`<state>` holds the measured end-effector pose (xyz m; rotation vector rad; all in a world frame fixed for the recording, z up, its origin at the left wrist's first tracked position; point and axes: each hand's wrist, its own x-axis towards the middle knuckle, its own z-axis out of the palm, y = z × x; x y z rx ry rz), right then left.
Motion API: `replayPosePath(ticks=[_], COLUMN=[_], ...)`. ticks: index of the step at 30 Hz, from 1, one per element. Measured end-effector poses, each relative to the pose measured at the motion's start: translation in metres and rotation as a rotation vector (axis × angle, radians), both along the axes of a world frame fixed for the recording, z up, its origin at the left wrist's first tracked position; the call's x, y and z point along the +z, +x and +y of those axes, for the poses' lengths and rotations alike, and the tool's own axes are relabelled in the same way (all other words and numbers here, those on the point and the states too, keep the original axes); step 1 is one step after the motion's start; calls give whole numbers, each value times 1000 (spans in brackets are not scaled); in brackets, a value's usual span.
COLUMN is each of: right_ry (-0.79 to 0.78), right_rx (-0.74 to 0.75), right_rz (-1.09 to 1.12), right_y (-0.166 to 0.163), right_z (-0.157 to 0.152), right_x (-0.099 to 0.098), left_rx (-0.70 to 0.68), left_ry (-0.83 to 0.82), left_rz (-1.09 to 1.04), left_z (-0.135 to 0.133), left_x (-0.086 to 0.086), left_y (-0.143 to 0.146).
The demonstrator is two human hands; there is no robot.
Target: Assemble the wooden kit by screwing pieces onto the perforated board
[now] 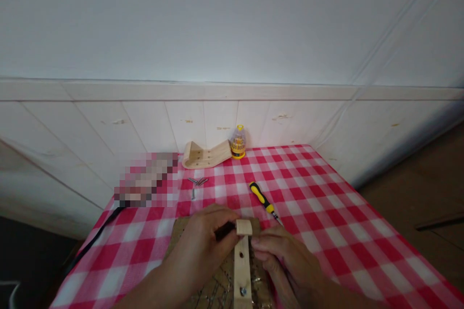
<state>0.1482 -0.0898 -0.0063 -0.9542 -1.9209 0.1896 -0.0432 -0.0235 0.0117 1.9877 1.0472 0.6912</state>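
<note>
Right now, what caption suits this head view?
Two hands steady a wooden strip on a checked tablecloth.

Yellow screwdriver (263, 199), loose screws (197, 183), curved wood pc (205, 155), bit holder (238, 142) on checked cloth (319, 193).

Red-and-white checked cloth (311, 188) on the table; yellow-and-black screwdriver (263, 199); pale wooden strip (242, 260); yellow jar (238, 142).

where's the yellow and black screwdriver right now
In the head view, the screwdriver lies on the checked tablecloth, just beyond the right hand and right of the loose screws.
</note>
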Motion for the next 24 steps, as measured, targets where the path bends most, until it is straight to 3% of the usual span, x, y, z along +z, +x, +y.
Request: replayPosePath(ticks=[9,20,24], right_ry=[-135,-75,-105], right_rx=[-19,-19,-83], right_rz=[13,84,78], right_y=[-3,-7,-3], right_z=[-9,-3,-1], right_x=[-7,-9,-8], left_rx=[-54,-46,-39], left_ry=[76,148,149], left_rz=[-19,5,22], left_z=[-2,0,1], left_x=[-3,-10,-11], left_y=[-2,-3,-2])
